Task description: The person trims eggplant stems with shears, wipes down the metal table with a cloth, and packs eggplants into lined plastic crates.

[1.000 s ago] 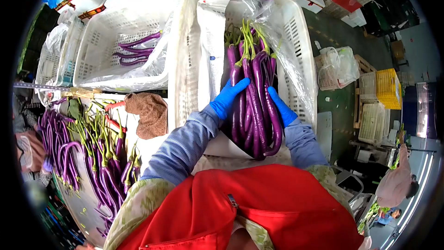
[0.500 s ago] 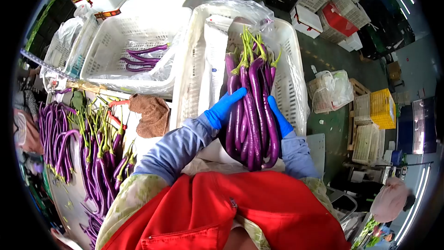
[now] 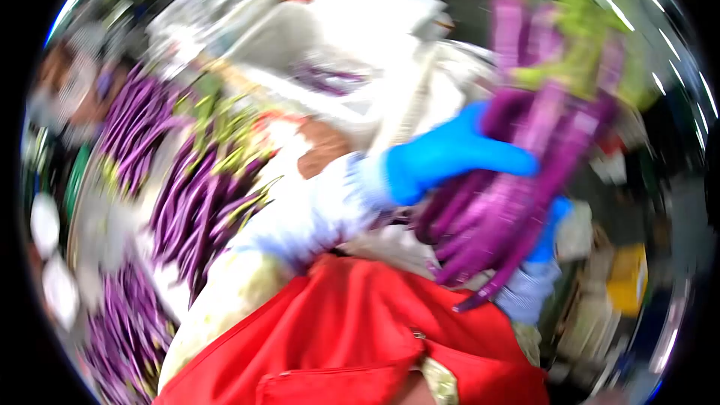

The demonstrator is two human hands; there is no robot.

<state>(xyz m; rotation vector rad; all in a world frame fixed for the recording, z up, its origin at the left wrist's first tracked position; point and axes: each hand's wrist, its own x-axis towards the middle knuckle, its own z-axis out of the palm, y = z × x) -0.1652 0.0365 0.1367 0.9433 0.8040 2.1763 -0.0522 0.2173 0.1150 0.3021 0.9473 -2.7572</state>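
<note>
A bunch of long purple eggplants [image 3: 487,217] is raised in front of my chest, tilted, with its green stems toward the upper right. My left hand [image 3: 450,151], in a blue glove, wraps the near side of the bunch, thumb across it. On the far right side my right hand [image 3: 553,229], also blue-gloved, presses against the bunch, mostly hidden behind it. The picture is smeared by motion. Behind the bunch, part of a white crate [image 3: 405,101] shows.
Another white crate [image 3: 274,37] holds a few eggplants [image 3: 330,79]. On the table at left lie several eggplant piles [image 3: 206,206], with a brown cloth [image 3: 322,148] beside them. A yellow crate [image 3: 628,279] stands on the floor at right.
Both hands have lifted the eggplant bunch out of the white crate, up and to the right, tilting it. The camera view has swung too.
</note>
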